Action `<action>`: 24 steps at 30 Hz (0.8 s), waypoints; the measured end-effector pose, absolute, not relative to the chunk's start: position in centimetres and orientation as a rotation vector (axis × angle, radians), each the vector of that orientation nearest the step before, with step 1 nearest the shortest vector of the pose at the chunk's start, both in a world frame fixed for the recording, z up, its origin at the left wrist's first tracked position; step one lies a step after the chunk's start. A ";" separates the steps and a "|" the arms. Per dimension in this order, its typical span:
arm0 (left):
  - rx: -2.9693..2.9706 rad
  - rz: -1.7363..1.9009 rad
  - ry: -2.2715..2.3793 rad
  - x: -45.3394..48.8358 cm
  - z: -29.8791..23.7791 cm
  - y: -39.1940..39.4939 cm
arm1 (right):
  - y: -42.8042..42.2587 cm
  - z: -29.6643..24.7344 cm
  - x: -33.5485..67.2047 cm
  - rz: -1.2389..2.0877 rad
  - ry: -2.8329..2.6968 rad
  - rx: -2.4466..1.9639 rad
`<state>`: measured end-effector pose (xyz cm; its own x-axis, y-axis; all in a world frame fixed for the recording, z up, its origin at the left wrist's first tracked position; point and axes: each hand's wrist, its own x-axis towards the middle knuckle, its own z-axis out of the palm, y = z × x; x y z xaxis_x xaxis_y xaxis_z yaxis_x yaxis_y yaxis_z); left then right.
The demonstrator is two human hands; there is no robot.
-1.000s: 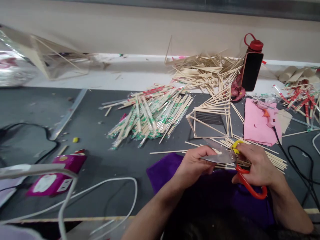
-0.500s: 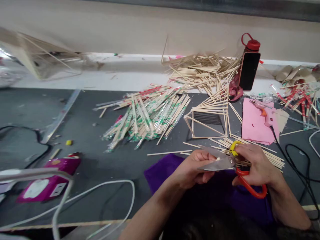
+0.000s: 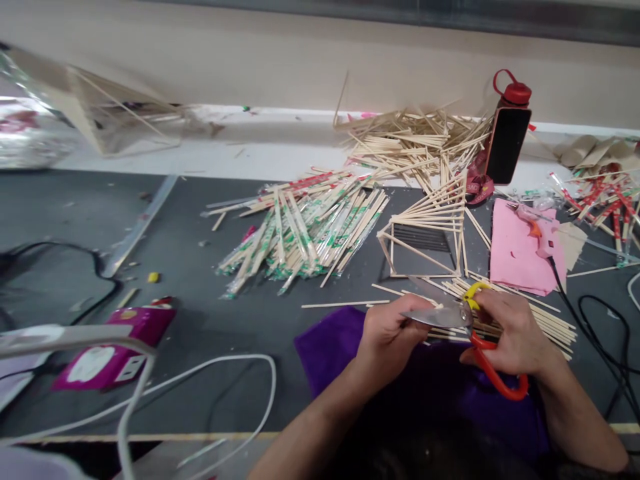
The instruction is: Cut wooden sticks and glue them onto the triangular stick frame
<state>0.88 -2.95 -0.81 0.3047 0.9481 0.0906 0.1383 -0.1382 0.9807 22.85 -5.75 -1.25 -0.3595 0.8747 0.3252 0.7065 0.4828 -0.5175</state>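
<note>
My right hand (image 3: pixel 515 333) grips scissors (image 3: pixel 445 316) with one yellow and one red-orange handle loop. Their blades are spread apart and point left toward my left hand (image 3: pixel 385 340). Those left fingers are closed, and a small pale tip (image 3: pixel 439 306), apparently the end of a wooden stick, shows between the blades; its other end is hidden in the hand. Loose wooden sticks (image 3: pixel 543 319) lie under and beyond the right hand. Just past the scissors stands a frame of joined sticks (image 3: pixel 425 275) with a fan of sticks on its upper side.
Wrapped chopsticks (image 3: pixel 305 233) are heaped left of the frame, bare sticks (image 3: pixel 415 140) behind it. A glue gun (image 3: pixel 540 233) rests on pink cloth (image 3: pixel 500 260) at right. A red-capped bottle (image 3: pixel 516 93) and phone (image 3: pixel 508 147) stand behind. A white cable (image 3: pixel 220 360) crosses the left side.
My left hand has turned, its back now more toward me, and risen slightly with the pale tip. The scissors remain open in my right hand. The whole view has shifted a little.
</note>
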 end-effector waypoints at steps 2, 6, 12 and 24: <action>1.352 0.913 1.005 1.1 -0.8 -3.0 | -5.7 -1.3 23.2 0.414 -2.180 -1.286; 0.990 0.762 0.959 1.6 -0.7 -2.9 | -5.5 -1.3 23.5 0.460 -2.198 -1.266; 0.736 0.510 0.865 1.5 -0.6 -2.2 | -5.3 -0.8 23.8 0.484 -2.240 -1.217; 1.532 1.065 1.357 1.8 -1.1 -2.1 | -6.0 -1.8 22.1 0.312 -2.078 -1.517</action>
